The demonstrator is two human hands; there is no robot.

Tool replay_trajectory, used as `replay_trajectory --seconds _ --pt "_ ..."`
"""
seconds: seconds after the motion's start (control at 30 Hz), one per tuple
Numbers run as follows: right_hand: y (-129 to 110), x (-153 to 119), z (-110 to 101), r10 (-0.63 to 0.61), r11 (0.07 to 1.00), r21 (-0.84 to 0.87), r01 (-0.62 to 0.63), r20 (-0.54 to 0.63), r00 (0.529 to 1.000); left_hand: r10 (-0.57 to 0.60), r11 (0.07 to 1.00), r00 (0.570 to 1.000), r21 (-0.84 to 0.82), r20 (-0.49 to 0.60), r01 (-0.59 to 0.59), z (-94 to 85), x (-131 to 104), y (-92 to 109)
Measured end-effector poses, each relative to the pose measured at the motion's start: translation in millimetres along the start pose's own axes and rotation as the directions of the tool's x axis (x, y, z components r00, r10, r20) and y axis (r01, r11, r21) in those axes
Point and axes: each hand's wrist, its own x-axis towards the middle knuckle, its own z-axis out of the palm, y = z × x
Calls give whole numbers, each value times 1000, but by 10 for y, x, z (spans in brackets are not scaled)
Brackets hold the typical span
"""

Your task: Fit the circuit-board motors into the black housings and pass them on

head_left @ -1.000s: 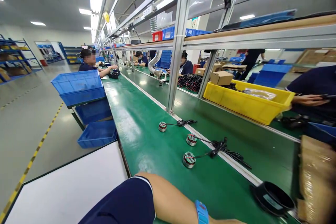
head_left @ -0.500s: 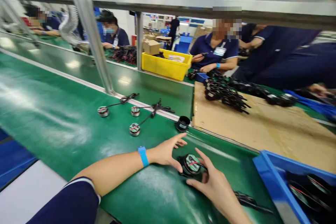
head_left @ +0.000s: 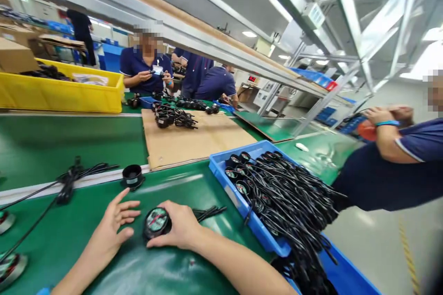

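Observation:
A round black motor housing (head_left: 146, 236) with a green circuit board and a red wire in its top sits on the green work surface. My right hand (head_left: 182, 225) is closed round its right side, thumb at the near edge and fingers at the far edge. The housing's bundled black cable (head_left: 209, 213) stretches out to the right behind that hand. To the left, my left hand (head_left: 109, 230) is open, fingers spread, apart from the housing and holding nothing. Beyond the left fingertips stands another black housing (head_left: 132, 177), whose inside I cannot see.
A blue tray (head_left: 216, 166) full of wired black housings stands to the right. Cardboard (head_left: 207, 140) bearing more cabled parts lies ahead, with a yellow bin (head_left: 62, 97) at left. Bare motor parts (head_left: 10, 269) lie at far left. Co-workers sit opposite; a person (head_left: 391, 170) stands at right.
The view has swung right, bringing the whole blue tray into sight. My left hand has drawn back from the housing, while my right hand has closed on it.

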Motion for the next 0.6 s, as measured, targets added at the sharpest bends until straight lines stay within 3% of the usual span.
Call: replay_trajectory --seconds 0.1,0.2,0.33,0.47,0.53,0.6 --pt "80 -29 83 5 1000 5 -6 83 997 6 1000 998 28 58 -7 74 -126 239" --pt "143 -75 8 -41 998 61 30 185 982 30 998 995 44 95 -34 148 -185 421" --pt "185 -59 -147 -43 997 68 24 290 956 37 998 993 47 113 -43 169 -191 467" --pt "137 -80 -83 -54 996 80 28 338 940 52 998 992 37 116 -57 179 -223 472" --pt "104 -143 -39 -40 997 77 16 319 947 47 998 994 25 95 -49 194 -238 484" --pt "80 -219 -35 -9 996 88 -5 154 988 37 999 998 13 47 -38 214 -249 495"
